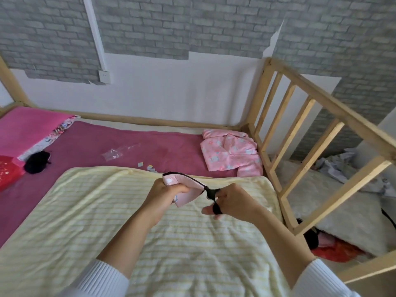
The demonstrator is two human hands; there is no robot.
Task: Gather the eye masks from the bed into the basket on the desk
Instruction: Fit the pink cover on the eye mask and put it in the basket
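Note:
A pink eye mask (186,190) with a black edge is held up over the yellow striped blanket (132,221). My left hand (166,196) grips the mask's folded pink body. My right hand (228,200) pinches its black elastic strap (212,195), which wraps around a finger. A black eye mask (36,162) lies on the magenta sheet (128,146) at the far left, next to the pink pillow (27,127). The basket and the desk are out of view.
A pink flowered garment (230,154) lies at the bed's right end by the wooden slatted rail (300,133). A clear plastic wrapper (116,153) and small paper scraps (150,167) sit mid-bed. A red bag (6,172) is at the left edge. Clutter lies beyond the rail.

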